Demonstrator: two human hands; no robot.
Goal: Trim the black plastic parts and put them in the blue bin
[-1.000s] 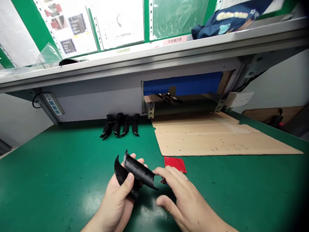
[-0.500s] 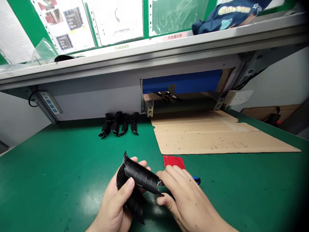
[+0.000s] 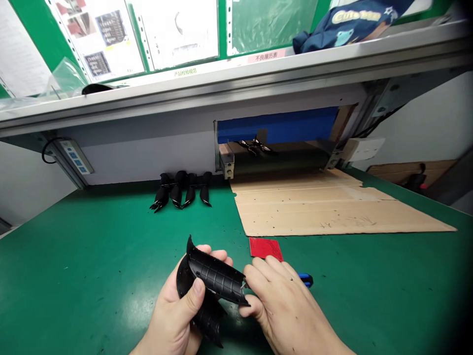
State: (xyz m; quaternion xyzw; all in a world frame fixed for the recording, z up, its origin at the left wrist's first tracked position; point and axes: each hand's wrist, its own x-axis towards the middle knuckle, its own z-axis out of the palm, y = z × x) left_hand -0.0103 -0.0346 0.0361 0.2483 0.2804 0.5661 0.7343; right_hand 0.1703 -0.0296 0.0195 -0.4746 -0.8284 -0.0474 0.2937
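My left hand is wrapped round a black plastic part made of curved, ribbed shells, its thumb pressed on the near side. One shell points right and another hangs down below the fingers. My right hand is closed at the right end of the upper shell. From it sticks a thin metal blade, touching or very near that end. The blue and black handle end shows behind the hand, so it looks like a small trimming knife. Most of the tool is hidden by my fingers.
Several similar black parts stand at the back of the green table. A red square lies beyond my right hand. Flat cardboard leads to an opening with a blue flap. A shelf edge runs overhead.
The black part has tipped slightly, showing more of the upper shell's ribbed inner face. My right hand has shifted a little right and down, and more of the blue handle shows.
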